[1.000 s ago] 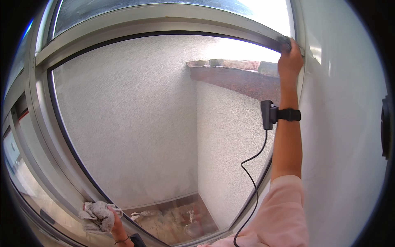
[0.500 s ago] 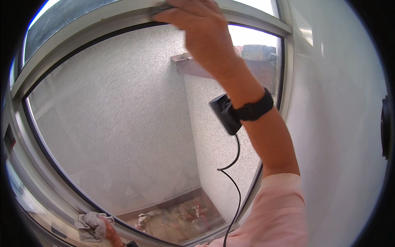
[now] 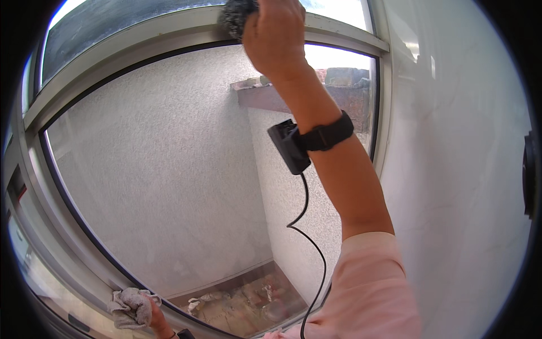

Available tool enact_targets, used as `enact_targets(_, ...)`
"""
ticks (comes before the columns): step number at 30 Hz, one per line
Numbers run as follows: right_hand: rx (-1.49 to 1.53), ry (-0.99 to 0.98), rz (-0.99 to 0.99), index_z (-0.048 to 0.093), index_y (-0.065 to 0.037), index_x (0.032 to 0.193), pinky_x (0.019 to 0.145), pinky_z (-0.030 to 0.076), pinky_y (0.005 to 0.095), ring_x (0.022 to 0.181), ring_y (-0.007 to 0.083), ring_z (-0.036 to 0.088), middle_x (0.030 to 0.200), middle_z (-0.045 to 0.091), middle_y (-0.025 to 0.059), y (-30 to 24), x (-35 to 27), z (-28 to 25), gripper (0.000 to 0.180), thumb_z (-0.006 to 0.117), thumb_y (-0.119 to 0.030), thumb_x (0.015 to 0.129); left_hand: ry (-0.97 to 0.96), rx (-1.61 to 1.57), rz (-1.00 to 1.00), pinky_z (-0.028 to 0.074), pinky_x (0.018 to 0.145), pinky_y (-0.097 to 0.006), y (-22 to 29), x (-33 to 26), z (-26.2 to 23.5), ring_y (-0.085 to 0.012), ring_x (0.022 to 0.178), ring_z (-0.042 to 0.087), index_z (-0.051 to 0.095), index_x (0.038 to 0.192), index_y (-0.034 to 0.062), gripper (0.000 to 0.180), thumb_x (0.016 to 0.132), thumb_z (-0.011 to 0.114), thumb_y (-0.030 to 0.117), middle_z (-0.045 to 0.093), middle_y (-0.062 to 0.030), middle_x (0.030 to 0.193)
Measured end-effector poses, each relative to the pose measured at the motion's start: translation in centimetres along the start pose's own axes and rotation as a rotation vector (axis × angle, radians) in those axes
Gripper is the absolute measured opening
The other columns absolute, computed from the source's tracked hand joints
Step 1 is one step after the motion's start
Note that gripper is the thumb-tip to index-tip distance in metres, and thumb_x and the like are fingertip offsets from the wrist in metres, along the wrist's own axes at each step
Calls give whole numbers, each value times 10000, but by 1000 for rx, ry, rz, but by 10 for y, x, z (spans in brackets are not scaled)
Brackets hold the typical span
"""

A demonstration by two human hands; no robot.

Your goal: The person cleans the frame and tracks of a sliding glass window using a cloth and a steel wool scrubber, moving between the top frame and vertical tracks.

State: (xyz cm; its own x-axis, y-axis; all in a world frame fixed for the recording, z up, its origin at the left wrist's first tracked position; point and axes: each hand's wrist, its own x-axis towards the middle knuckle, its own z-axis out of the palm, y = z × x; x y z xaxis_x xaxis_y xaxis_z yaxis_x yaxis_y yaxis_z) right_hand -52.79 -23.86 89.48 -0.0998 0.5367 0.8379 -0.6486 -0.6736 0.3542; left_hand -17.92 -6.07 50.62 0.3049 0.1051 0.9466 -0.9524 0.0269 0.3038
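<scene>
The right hand (image 3: 276,37) is raised high and clenched around a dark grey scrubber (image 3: 237,14), pressing it against the top rail (image 3: 141,42) of the window frame, near the middle of the rail. The scrubber sticks out to the left of the fingers and touches the pale metal. On the right wrist sits a black strap (image 3: 327,135) with a small black box (image 3: 288,147) on its inner side; a thin black cable (image 3: 307,226) hangs from the box and curls down past the pink sleeve (image 3: 367,288) toward the lower edge.

The left hand (image 3: 155,319) is far down at the bottom left, closed on a crumpled grey-white cloth (image 3: 131,308) that rests against the lower rail (image 3: 73,265) of the same frame. Only part of this hand shows, the rest being cut off by the edge of view.

The two hands are well apart, one at the top of the pane and one at its foot. Through the glass (image 3: 164,186) a rough pale wall fills most of the view, with a brown ledge (image 3: 293,93) jutting out at the upper right and rubble (image 3: 243,299) lying on the ground below. To the right of the frame stands a smooth white wall (image 3: 457,186)
</scene>
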Motion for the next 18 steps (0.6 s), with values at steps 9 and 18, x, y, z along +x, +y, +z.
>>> enact_targets(9, -22, -2, -143, 461, -48, 768, 677, 355, 395, 749, 287, 459, 768, 464, 119, -19, 16, 14, 84, 482, -130, 771, -30, -8, -17, 342, 945, -353, -27, 2, -4, -267, 1105, 396, 174, 1271, -24, 714, 726, 629, 58, 339, -165, 1257)
enact_targets(18, -544, 68, 13, 479, -20, 727, 641, 378, 422, 707, 330, 476, 718, 505, 152, 150, -17, -76, 76, 513, -74, 768, 14, -326, -234, 348, 937, -336, -27, -9, 6, -258, 1097, 415, 185, 1275, -47, 680, 751, 606, 63, 334, -161, 1285)
